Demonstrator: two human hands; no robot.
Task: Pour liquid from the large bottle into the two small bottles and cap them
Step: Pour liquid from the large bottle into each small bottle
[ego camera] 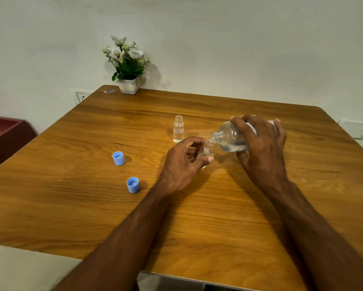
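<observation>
Brown wooden table with round corners, pushed up to a plain white wall. At the far left corner, one small white pot of white flowers and green leaves. Beside the left edge, part of a dark red box, cut off by the frame. On the wall below the far left corner, a white socket. Near the middle of the table, two small clear bottles, both without caps. One small clear bottle standing upright alone, with clear liquid inside, toward the far edge. The other small clear bottle gripped by the left hand, fingers and thumb curled round it, so mostly hidden; liquid level inside hard to see. One large clear bottle with a label gripped by the right hand, tipped over sideways, open mouth right at the mouth of the held small bottle. Some clear liquid low in the large bottle; label too blurred to read. Hands close together, just right of the table's middle. Two light blue plastic caps lying open side up toward the left edge, well apart from the bottles. Cap for the large bottle nowhere in view.
</observation>
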